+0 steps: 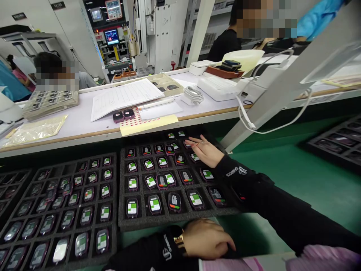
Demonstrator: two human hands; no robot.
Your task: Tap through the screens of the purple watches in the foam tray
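Several smartwatches without straps, such as a lit one, sit in the compartments of a black foam tray. Some screens are green and white; others show dark text with a red-green bar. My right hand reaches over the tray's back right part, fingers stretched and apart. Its fingertips are at a watch there; whether they touch it I cannot tell. In front of the tray's near edge is my left hand, fingers loosely curled, with nothing visible in them. A few watches lie on top of others, across compartment walls.
To the left stands a second foam tray of watches. Above runs a white bench with papers, two watches, a coiled cable and a white box. A slanted post rises at right. Two people sit beyond.
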